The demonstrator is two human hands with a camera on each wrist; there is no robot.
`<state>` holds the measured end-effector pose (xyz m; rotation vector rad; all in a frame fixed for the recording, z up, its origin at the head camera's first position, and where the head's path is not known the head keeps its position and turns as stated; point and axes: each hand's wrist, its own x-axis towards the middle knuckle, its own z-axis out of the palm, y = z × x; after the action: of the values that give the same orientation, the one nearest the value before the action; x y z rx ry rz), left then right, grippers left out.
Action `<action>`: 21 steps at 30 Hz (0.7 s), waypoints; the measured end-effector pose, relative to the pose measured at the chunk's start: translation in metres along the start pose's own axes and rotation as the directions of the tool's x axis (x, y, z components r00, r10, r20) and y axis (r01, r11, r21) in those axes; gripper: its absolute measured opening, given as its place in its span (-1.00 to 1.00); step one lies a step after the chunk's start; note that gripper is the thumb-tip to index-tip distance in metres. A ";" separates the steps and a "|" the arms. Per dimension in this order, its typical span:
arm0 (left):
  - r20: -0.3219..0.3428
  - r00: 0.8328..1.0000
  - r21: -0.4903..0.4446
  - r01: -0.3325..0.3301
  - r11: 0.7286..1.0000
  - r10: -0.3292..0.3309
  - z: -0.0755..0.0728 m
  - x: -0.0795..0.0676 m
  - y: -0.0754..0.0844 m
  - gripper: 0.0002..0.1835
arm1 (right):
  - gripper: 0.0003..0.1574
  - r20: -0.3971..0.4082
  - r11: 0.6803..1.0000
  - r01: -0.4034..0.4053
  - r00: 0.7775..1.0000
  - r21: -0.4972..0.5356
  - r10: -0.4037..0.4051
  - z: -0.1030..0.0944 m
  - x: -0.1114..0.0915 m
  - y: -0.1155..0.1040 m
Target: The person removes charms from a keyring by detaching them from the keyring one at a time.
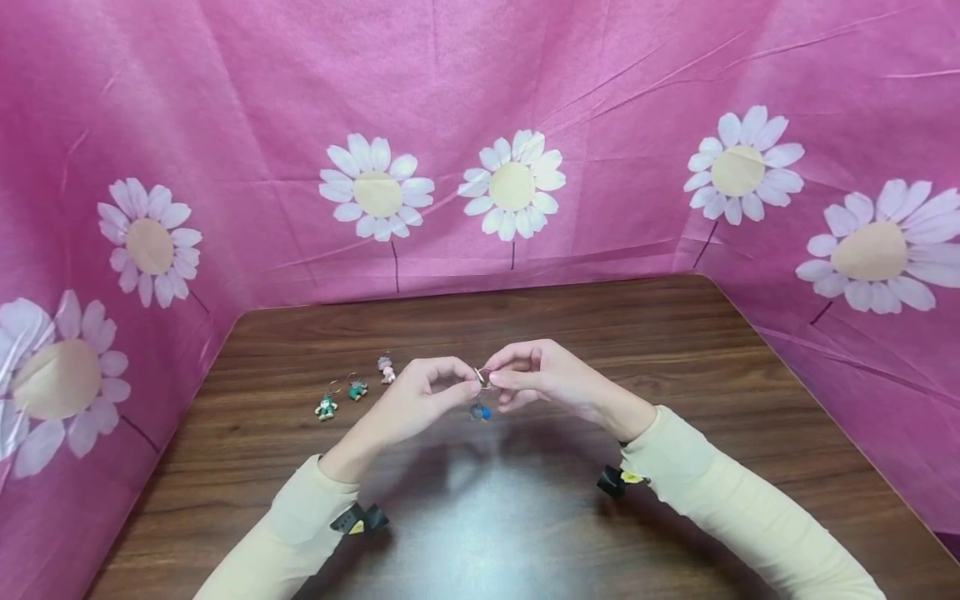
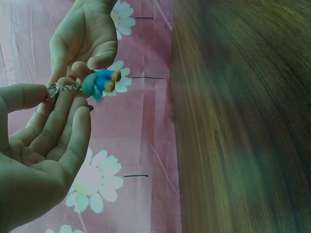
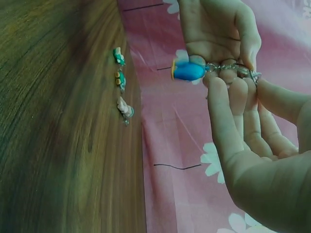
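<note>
A keychain with a small blue figure (image 1: 481, 412) hangs between both hands above the table. My left hand (image 1: 422, 402) pinches its metal ring (image 2: 53, 89) between thumb and fingertips. From the other side, my right hand (image 1: 551, 385) pinches the same ring with thumb and index finger. A short chain (image 2: 72, 87) links the ring to the figure, which has yellowish feet in the left wrist view. Whether the ring is spread apart is too small to tell.
Left of the hands on the wooden table (image 1: 255, 400) lie three more keychains: a green-and-white figure (image 1: 326, 407), a green figure (image 1: 358, 389) and a pinkish figure (image 1: 386, 369). A pink cloth (image 1: 450, 67) with daisies surrounds the table's far and side edges.
</note>
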<state>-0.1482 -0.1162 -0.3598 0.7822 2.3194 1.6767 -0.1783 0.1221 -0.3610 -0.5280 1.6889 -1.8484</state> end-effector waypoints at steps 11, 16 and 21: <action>0.036 0.999 -0.040 0.030 0.999 -0.028 -0.003 0.000 -0.003 -0.82 | -0.73 0.072 0.993 -0.050 0.996 -0.108 0.058 -0.007 0.000 -0.001; 0.066 0.998 -0.070 0.029 0.997 -0.024 -0.004 0.000 -0.005 -0.82 | -0.72 0.108 0.993 -0.053 0.992 -0.107 0.065 -0.009 0.001 0.000; 0.040 0.999 -0.059 0.040 0.997 -0.037 -0.004 0.000 -0.007 -0.79 | -0.83 0.152 0.998 -0.055 0.986 -0.043 0.061 -0.007 0.001 0.002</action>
<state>-0.1526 -0.1211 -0.3643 0.7470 2.2337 1.6908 -0.1835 0.1270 -0.3642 -0.6144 1.6225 -1.6924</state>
